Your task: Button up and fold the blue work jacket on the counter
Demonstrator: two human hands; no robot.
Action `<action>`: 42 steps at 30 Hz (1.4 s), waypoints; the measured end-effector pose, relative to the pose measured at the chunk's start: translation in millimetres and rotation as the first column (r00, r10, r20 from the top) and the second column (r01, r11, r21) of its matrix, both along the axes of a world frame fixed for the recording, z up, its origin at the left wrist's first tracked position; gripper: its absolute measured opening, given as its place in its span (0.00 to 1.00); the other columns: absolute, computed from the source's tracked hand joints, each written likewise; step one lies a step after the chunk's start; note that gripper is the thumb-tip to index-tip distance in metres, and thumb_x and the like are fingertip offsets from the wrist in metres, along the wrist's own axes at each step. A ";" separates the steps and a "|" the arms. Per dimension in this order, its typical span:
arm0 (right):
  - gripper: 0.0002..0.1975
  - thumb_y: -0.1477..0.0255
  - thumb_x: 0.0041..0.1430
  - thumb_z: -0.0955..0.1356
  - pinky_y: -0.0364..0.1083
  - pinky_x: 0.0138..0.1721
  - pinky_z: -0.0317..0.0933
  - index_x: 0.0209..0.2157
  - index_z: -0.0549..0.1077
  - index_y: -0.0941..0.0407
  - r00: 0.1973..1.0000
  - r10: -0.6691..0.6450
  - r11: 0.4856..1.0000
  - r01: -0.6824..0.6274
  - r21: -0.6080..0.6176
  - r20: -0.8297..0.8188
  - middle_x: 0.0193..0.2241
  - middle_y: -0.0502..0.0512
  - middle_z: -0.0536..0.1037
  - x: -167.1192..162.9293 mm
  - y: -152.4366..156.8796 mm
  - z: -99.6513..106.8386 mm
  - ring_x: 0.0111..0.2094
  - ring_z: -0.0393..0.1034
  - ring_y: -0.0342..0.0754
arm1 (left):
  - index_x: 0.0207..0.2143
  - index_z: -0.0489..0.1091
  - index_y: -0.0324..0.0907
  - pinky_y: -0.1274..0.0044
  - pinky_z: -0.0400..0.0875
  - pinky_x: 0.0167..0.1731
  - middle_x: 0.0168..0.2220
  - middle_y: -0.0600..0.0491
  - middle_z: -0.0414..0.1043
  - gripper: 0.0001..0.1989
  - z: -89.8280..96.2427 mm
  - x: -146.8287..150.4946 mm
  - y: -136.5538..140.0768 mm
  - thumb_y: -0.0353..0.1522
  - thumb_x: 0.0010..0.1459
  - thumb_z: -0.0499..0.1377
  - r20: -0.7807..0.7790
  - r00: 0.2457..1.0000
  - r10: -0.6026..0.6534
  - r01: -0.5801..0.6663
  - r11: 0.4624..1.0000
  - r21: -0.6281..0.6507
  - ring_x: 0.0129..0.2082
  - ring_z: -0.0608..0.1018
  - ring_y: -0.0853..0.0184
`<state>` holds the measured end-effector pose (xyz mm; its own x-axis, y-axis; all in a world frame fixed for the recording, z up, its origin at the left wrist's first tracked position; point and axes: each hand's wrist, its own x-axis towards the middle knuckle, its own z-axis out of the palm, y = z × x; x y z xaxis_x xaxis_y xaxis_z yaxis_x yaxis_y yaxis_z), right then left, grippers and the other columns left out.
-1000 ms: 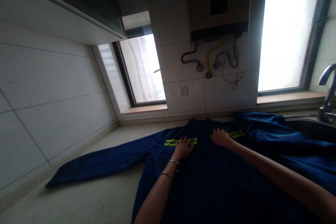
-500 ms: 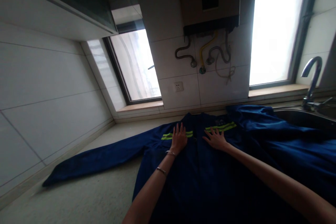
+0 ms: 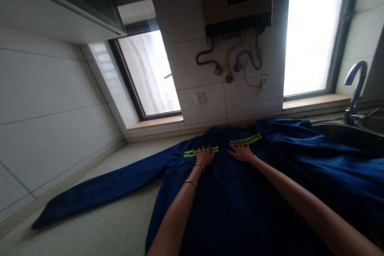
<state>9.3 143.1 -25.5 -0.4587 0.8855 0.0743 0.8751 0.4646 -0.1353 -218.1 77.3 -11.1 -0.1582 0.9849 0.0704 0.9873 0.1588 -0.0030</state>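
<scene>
A dark blue work jacket (image 3: 222, 200) with yellow-green stripes across its chest lies spread out, front side up. My left hand (image 3: 205, 156) rests flat on the chest, fingers spread over the left stripe (image 3: 189, 153). Beside it, my right hand (image 3: 241, 152) lies flat just below the right stripe (image 3: 255, 138), its fingers also apart. One sleeve (image 3: 99, 186) stretches out to the left on the counter. The other side of the jacket is bunched in folds (image 3: 327, 148) at the right, by the sink. Two bracelets circle my left wrist.
Under the jacket is a pale countertop (image 3: 99, 224) along a tiled wall. To the right are a sink (image 3: 336, 128) and a curved faucet (image 3: 355, 76). A water heater (image 3: 237, 0) with pipes hangs above, and a cabinet (image 3: 69, 12) juts out at upper left. Two windows let in light.
My left hand has spread its fingers and shifted slightly down on the chest. My right hand has moved a little left and up. The view has shifted slightly.
</scene>
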 end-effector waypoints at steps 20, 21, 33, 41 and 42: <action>0.28 0.61 0.65 0.51 0.55 0.47 0.56 0.47 0.72 0.63 0.989 -0.140 0.986 0.144 0.078 -0.056 0.47 0.70 0.70 -0.6 -59.0 43.6 0.48 0.65 0.60 | 0.65 0.42 0.43 0.55 0.44 0.57 0.66 0.46 0.35 0.38 15.3 -114.6 -113.3 0.54 0.58 0.34 -0.104 0.986 0.130 -0.145 0.978 -0.150 0.64 0.42 0.50; 0.25 0.61 0.65 0.53 0.55 0.47 0.56 0.50 0.69 0.62 0.992 -0.117 0.990 0.121 0.067 -0.049 0.49 0.69 0.70 -1.5 -64.8 47.0 0.49 0.64 0.60 | 0.65 0.42 0.44 0.56 0.45 0.57 0.66 0.47 0.36 0.37 12.8 -124.0 -118.8 0.54 0.59 0.33 -0.105 0.984 0.147 -0.161 0.976 -0.144 0.64 0.43 0.50; 0.10 0.71 0.56 0.63 0.43 0.27 0.55 0.40 0.71 0.54 0.835 0.547 0.800 -0.541 0.258 0.058 0.24 0.53 0.74 0.0 -346.6 -2.4 0.24 0.67 0.46 | 0.65 0.43 0.46 0.52 0.49 0.54 0.66 0.44 0.40 0.35 -5.3 -147.7 -115.9 0.52 0.59 0.37 -0.034 0.997 0.074 -0.078 0.991 -0.108 0.64 0.47 0.48; 0.25 0.74 0.43 0.66 0.42 0.18 0.46 0.47 0.69 0.60 0.899 0.411 0.808 -0.435 0.396 0.151 0.18 0.54 0.73 16.4 -365.7 -108.0 0.17 0.66 0.47 | 0.64 0.44 0.47 0.53 0.48 0.55 0.66 0.47 0.40 0.35 -6.4 -150.1 -118.4 0.53 0.59 0.37 0.013 0.997 0.082 -0.081 0.993 -0.088 0.64 0.47 0.50; 0.23 0.75 0.44 0.66 0.42 0.18 0.46 0.46 0.69 0.60 0.901 0.411 0.812 -0.431 0.393 0.138 0.19 0.54 0.73 18.8 -363.7 -107.2 0.18 0.66 0.47 | 0.64 0.44 0.47 0.53 0.48 0.55 0.66 0.48 0.40 0.35 -6.2 -150.1 -118.7 0.53 0.59 0.37 0.016 0.996 0.083 -0.082 0.993 -0.088 0.64 0.47 0.50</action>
<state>28.1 -220.6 -132.7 -0.7912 0.4999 0.3522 0.5815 0.7934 0.1801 -368.3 -41.4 -17.3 -0.2397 0.9707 -0.0193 0.9708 0.2397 -0.0013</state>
